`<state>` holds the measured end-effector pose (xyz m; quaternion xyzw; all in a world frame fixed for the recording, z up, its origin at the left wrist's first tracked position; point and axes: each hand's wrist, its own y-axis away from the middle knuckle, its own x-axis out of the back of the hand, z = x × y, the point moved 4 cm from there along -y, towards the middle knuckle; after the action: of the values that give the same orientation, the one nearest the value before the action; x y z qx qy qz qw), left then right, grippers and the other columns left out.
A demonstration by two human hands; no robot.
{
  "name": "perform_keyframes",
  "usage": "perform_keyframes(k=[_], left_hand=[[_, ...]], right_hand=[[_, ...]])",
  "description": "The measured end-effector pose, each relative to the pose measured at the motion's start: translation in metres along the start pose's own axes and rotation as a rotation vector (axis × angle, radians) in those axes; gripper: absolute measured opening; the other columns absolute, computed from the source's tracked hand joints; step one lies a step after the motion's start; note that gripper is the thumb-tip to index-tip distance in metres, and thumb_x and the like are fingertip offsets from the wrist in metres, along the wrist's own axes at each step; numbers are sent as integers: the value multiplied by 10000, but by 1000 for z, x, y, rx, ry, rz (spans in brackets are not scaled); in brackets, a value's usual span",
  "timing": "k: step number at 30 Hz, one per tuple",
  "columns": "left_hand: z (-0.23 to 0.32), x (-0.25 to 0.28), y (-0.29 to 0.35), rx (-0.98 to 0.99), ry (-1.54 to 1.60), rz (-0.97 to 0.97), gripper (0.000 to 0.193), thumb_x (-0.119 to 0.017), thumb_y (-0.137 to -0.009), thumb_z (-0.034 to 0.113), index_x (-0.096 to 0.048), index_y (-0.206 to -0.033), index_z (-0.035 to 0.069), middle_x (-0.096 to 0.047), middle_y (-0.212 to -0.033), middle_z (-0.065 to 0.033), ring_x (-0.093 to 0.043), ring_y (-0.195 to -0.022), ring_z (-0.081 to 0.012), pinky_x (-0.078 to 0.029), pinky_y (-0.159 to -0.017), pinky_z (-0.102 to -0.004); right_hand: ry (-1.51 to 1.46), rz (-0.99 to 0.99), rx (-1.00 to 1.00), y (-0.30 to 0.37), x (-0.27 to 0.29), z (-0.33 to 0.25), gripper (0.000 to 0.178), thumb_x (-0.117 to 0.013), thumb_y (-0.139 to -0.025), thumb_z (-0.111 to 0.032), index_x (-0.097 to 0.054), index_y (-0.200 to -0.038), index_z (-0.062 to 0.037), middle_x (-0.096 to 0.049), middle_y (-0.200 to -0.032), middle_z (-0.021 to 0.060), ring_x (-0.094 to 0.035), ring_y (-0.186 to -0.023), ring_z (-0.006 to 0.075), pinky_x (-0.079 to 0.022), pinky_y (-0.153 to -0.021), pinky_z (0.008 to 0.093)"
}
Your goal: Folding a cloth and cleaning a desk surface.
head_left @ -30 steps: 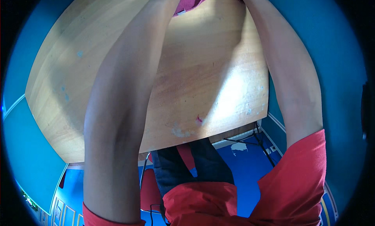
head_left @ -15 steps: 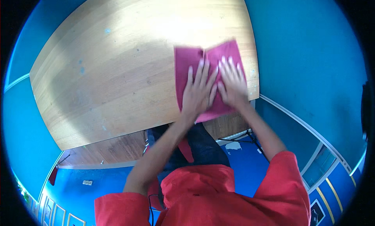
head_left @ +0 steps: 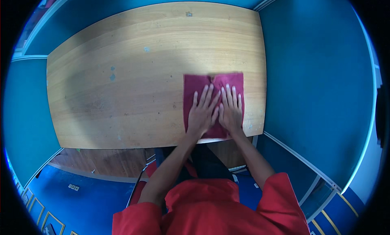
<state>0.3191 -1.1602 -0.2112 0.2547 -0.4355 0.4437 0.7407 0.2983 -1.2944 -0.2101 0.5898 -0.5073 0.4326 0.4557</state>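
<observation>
You are laying your left hand point(head_left: 200, 117) and your right hand point(head_left: 230, 115) flat on a dark red cloth point(head_left: 196, 83), palms down, fingers pointing away from you. The hands are resting close side by side, thumbs inward, gripping nothing; you cannot tell from here whether the thumbs are touching. The cloth is lying directly under both hands, its near edge reaching close to the edge of the table point(head_left: 126, 101) beneath your wrists. As for progress, the cloth is already lying open in a roughly square shape and is looking mostly flat, its side edges fairly straight. A small pucker point(head_left: 212, 79) is standing at the far edge, just beyond your fingertips, so that part is seemingly left unsmoothed. Whether creases are remaining under your palms, or the cloth is lying in layers, is staying hidden.
</observation>
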Motion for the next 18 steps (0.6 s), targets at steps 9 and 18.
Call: perform_keyframes(k=[9,18], left_hand=[[-100,44,-215,-141,-295,264,545,-398,-1059,366,-494,-1535,118,-418,-1614,-184,-351,-1525,-337,-221,-1258,-541],[-141,39,-303,-62,-238,273,633,-255,-1071,385,-373,-1590,42,-339,-1669,-145,-244,-1573,-275,-141,-1295,-461]], right_hand=[[77,261,81,-249,12,25,611,-286,-1065,-366,-297,-1637,-148,-258,-1706,116,-184,-1590,319,-141,-1294,517],[133,329,121,-361,-1,46,624,-264,-1060,-378,-304,-1632,-133,-276,-1702,122,-235,-1577,312,-178,-1283,491]])
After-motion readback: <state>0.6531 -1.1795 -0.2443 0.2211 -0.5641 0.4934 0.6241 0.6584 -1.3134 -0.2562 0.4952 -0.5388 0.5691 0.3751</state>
